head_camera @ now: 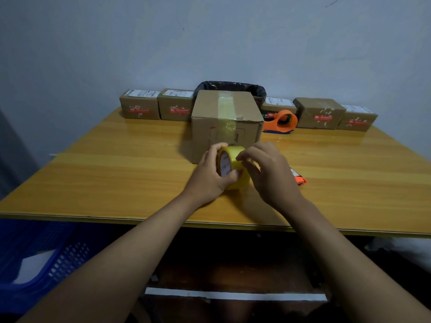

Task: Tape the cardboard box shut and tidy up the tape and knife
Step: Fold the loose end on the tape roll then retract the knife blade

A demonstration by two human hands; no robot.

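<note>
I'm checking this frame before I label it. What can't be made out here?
- Utility knife: mostly hidden behind the right hand; only an orange end shows.
- Tape roll: its loose end is covered by fingers of the left hand and the right hand.
- Small parcels: label print too small.
- Blue crate: cut off by the left edge.

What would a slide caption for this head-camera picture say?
Both hands, left and right, hold a yellow tape roll before a taped box.

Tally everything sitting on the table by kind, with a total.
Small labelled parcels along the back: 5
Large cardboard box: 1
Yellow tape roll, held in both hands: 1
Orange tape dispenser: 1
Orange knife, partly hidden behind the right hand: 1
Total: 9
</note>
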